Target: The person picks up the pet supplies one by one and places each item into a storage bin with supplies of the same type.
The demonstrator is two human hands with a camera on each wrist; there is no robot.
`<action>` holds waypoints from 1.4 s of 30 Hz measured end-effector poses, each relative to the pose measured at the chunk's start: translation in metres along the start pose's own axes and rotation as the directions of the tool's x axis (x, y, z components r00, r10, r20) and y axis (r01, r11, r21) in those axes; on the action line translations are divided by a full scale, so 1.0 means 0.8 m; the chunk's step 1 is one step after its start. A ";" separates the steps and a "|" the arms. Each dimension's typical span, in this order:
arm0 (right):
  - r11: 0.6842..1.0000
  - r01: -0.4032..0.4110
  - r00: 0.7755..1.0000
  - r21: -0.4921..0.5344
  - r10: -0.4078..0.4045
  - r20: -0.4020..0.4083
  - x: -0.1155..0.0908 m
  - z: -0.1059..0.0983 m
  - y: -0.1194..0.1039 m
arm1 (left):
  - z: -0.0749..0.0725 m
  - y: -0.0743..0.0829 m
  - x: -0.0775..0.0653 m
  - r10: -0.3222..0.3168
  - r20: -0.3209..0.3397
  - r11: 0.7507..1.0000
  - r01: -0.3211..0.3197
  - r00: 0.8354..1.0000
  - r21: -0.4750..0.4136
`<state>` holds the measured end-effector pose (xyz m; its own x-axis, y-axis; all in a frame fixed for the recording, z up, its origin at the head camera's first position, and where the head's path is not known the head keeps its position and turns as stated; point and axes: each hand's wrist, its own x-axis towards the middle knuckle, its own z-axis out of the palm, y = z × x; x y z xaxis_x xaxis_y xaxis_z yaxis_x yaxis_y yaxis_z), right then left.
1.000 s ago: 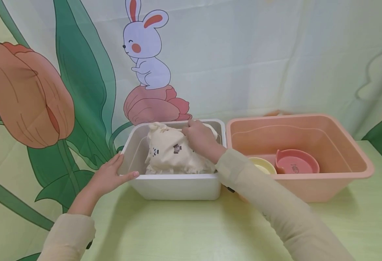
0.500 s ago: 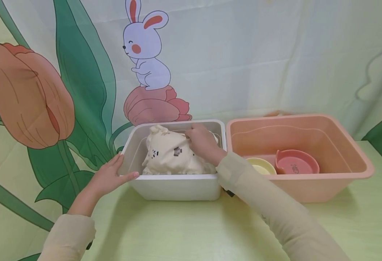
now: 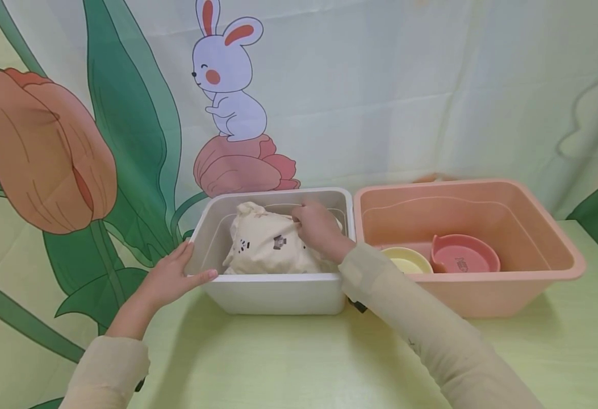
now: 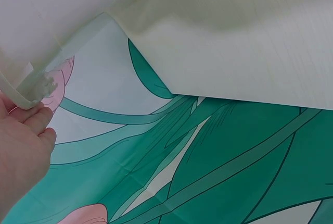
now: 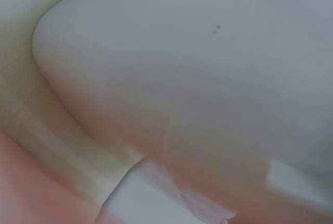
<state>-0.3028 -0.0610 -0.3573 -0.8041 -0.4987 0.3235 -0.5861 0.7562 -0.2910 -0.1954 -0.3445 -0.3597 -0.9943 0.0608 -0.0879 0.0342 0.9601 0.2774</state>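
My left hand [image 3: 168, 278] holds the front left corner of a white bin [image 3: 283, 295], its thumb lying along the front rim. In the left wrist view, the fingers [image 4: 39, 120] bend against the underside of the bin's lip. Inside the bin lies a puffy cream cloth bundle [image 3: 263, 244] with small dark animal prints and a gathered upper corner. My right hand [image 3: 321, 230] reaches in from the right, its curled fingers pinching the cloth near its top right. Those fingertips are partly hidden. The right wrist view shows mostly the bin's pale outer wall [image 5: 182, 67], blurred.
Right beside the white bin stands a peach bin [image 3: 483, 295]. In it lie a yellow round dish [image 3: 408, 261] and a pink dish [image 3: 464, 255]. Both bins rest on a pale green table [image 3: 278, 363]. A printed curtain [image 3: 360, 113] hangs behind.
My right hand has moved slightly down and right inside the white bin. The cloth bundle's top has sunk lower and it sits flatter. My left hand has stayed put.
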 end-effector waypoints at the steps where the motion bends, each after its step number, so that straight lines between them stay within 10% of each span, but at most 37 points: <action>1: 1.000 -0.006 1.000 0.005 0.006 0.006 0.000 0.000 0.000 | 0.000 0.000 0.000 0.002 -0.001 1.000 -0.002 1.000 0.001; 42: 0.995 -0.069 0.983 0.067 0.056 0.177 0.006 0.013 0.005 | 0.002 -0.005 0.002 -0.003 -0.005 1.000 0.003 1.000 0.003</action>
<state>-0.3099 -0.0649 -0.3665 -0.8407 -0.5225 0.1422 -0.5346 0.7589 -0.3719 -0.1971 -0.3479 -0.3629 -0.9948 0.0571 -0.0842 0.0320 0.9612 0.2740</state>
